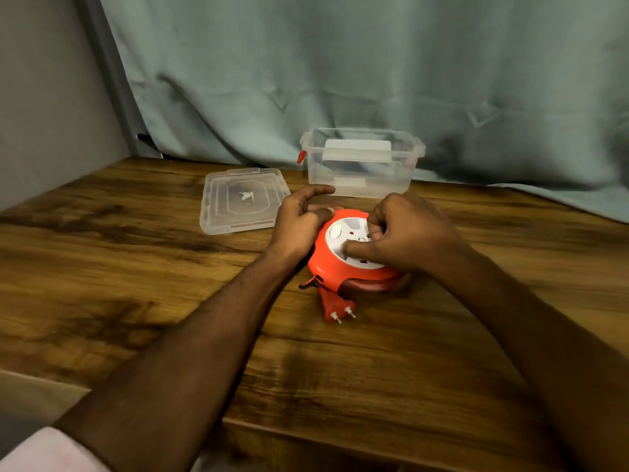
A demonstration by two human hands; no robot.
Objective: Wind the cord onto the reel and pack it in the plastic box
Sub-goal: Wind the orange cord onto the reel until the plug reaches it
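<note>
An orange cord reel (326,264) with a white socket face lies flat on the wooden table (136,267). My left hand (299,219) grips its left rim, thumb on the edge. My right hand (405,233) covers the white face, fingers curled and pinching the small winding knob. The orange two-pin plug (335,306) sticks out at the reel's near side, with only a short bit of cord showing. The clear plastic box (360,165) with red clips stands open behind the reel.
The box's clear lid (243,199) lies flat to the left of the box. A grey-green curtain (374,69) hangs behind the table, draping onto it at the right. The table's near edge runs under my forearms.
</note>
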